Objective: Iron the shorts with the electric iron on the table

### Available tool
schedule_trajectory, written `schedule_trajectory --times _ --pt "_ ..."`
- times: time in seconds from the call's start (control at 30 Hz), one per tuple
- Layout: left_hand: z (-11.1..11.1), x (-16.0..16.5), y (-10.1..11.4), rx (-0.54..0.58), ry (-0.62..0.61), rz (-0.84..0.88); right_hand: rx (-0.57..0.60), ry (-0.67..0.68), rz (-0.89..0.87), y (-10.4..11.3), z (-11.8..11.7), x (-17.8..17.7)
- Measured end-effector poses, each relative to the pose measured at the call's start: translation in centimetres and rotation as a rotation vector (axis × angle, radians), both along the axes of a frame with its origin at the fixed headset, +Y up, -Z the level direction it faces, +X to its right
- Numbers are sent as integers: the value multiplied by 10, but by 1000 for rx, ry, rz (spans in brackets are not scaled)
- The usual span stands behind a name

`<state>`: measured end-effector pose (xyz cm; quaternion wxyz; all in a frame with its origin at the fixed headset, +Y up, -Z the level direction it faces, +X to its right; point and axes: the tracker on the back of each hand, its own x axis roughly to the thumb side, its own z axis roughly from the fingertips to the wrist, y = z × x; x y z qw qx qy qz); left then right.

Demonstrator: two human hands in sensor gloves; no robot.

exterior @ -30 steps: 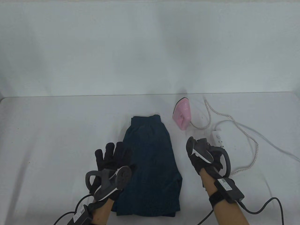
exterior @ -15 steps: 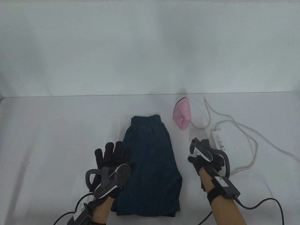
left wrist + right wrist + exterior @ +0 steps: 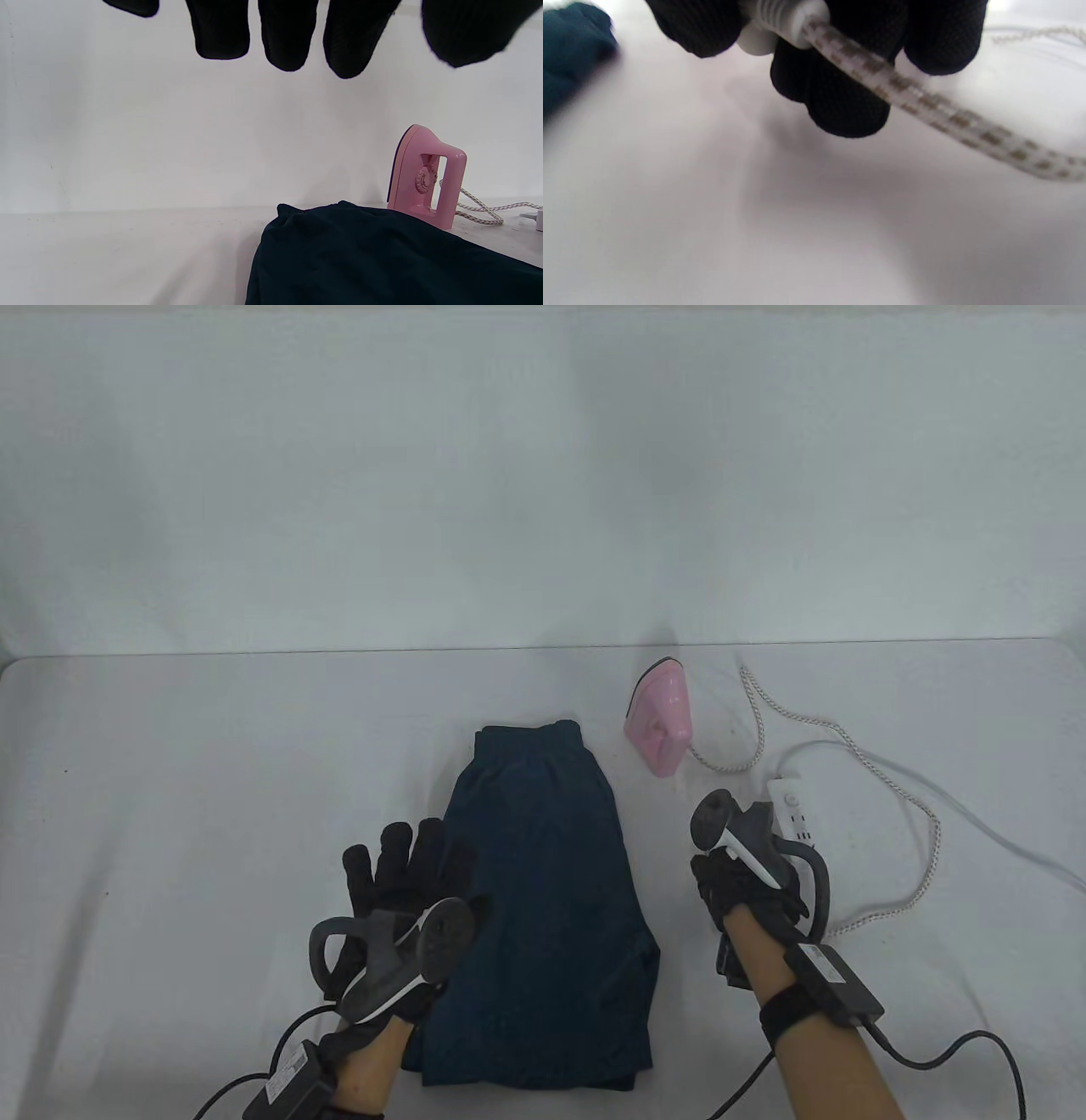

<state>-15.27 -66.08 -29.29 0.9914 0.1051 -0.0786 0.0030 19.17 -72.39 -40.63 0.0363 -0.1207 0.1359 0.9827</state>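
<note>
Left grip [image 3: 399, 891]: fingers straight and spread, palm flat on the near left part of the shorts [image 3: 543, 899].
Right grip [image 3: 747, 891]: fingers curled tight round the white plug [image 3: 780, 21] of the braided cord [image 3: 925, 110], just above the counter [image 3: 170, 814].
Shorts: dark teal, laid flat between the two grips, waistband away from them.
Iron [image 3: 657, 717]: pink, upright on its heel, beyond the right grip, just right of the waistband.
Power strip [image 3: 793, 810]: white, just beyond the right grip.
Surface: white counter, white backdrop.
</note>
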Motion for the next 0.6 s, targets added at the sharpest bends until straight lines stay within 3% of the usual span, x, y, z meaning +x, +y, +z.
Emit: schedule_trajectory --times 0.23,0.37,0.6 --pt "-1 4 -2 -16 -12 -8 184 101 -36 44 9 13" --pt "-2 5 -3 -21 -14 -12 220 109 -5 50 8 36" --pt "-3 5 -3 -33 -10 -12 233 -33 -110 46 12 96"
